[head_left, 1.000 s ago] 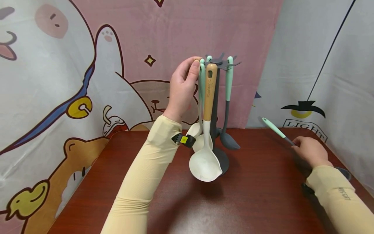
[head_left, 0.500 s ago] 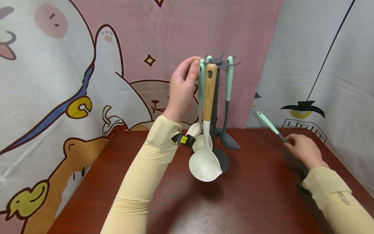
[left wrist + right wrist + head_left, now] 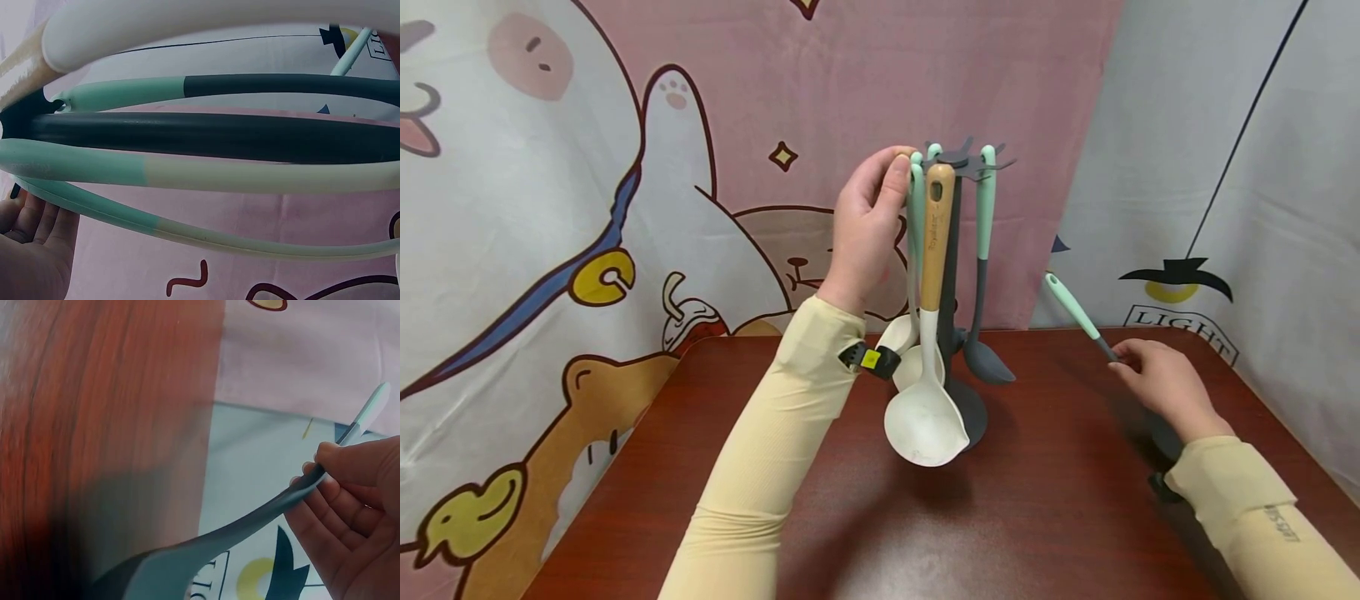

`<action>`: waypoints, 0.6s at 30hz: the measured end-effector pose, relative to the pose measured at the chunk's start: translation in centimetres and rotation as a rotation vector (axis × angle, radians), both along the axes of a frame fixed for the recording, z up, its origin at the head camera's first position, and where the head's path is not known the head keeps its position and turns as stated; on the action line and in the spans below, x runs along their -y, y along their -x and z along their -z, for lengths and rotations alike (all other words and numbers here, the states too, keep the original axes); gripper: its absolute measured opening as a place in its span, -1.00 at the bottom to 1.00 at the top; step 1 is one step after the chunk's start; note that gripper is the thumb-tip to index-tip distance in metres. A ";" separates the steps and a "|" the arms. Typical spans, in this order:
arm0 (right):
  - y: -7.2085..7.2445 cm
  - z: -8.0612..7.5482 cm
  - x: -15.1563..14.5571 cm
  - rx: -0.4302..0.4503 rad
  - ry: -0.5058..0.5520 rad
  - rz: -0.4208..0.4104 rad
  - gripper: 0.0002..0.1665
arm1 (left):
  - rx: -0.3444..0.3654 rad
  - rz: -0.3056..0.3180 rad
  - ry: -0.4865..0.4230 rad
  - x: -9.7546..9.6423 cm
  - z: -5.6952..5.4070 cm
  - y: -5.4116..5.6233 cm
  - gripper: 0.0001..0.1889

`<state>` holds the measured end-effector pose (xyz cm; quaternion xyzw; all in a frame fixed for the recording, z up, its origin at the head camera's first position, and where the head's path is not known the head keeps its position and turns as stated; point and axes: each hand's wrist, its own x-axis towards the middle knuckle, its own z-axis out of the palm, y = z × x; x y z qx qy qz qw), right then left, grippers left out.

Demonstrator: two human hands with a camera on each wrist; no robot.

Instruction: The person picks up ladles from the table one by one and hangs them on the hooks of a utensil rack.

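At the top of a dark utensil rack (image 3: pixel 951 275), my left hand (image 3: pixel 868 221) pinches the upper end of a mint-handled utensil with a pale neck (image 3: pixel 106 208) among those hanging there. In front of it hangs a white ladle (image 3: pixel 927 421) with a wooden handle. My right hand (image 3: pixel 1161 379), over the right side of the table, pinches the dark grey neck of a mint-handled utensil (image 3: pixel 1073 307). Its handle points up and away to the left. Its dark grey head (image 3: pixel 165 572) is at the lower left of the right wrist view, partly cut off, so I cannot tell its kind.
A grey spoon-like utensil (image 3: pixel 988 360) with a mint handle hangs on the rack's right side. The rack's round base (image 3: pixel 970 412) stands on the reddish-brown table (image 3: pixel 1037 517). A cartoon-printed cloth (image 3: pixel 1000 75) hangs behind the table's far edge.
My right hand has moved left toward the rack, carrying the grey-necked utensil, whose handle end has risen slightly. My left hand has stayed at the rack's top.
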<state>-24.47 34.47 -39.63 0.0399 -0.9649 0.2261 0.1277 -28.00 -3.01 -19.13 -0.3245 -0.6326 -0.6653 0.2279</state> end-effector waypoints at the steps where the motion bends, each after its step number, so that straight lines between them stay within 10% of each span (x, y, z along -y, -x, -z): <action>1: -0.1 -0.1 0.2 -0.014 -0.001 -0.004 -0.74 | 0.000 0.000 0.000 0.0 0.0 0.0 -0.69; 18: -1.0 -2.2 2.9 -0.184 0.037 -0.038 -0.75 | -0.012 -0.011 0.006 0.0 0.0 0.0 -0.68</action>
